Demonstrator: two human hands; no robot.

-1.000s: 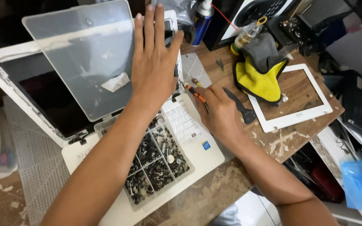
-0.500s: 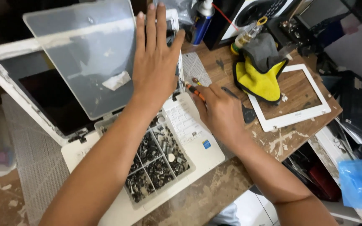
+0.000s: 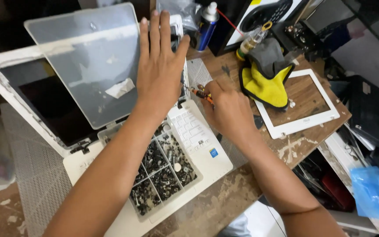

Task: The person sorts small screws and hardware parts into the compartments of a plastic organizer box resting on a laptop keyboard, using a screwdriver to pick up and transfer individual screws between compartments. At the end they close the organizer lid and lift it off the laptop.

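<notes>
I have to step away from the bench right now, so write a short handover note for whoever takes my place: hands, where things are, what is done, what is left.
Left hand: flat, fingers spread, pressing on the clear lid of the parts box.
Right hand: closed on a small orange-handled tool, tip at the laptop's hinge edge.
White laptop lies open on the wooden bench; the compartment box of screws sits on its keyboard, lid up.
White screen bezel is already off, lying to the right beside the yellow cloth.
Left: the hinge-area work is unfinished.
</notes>
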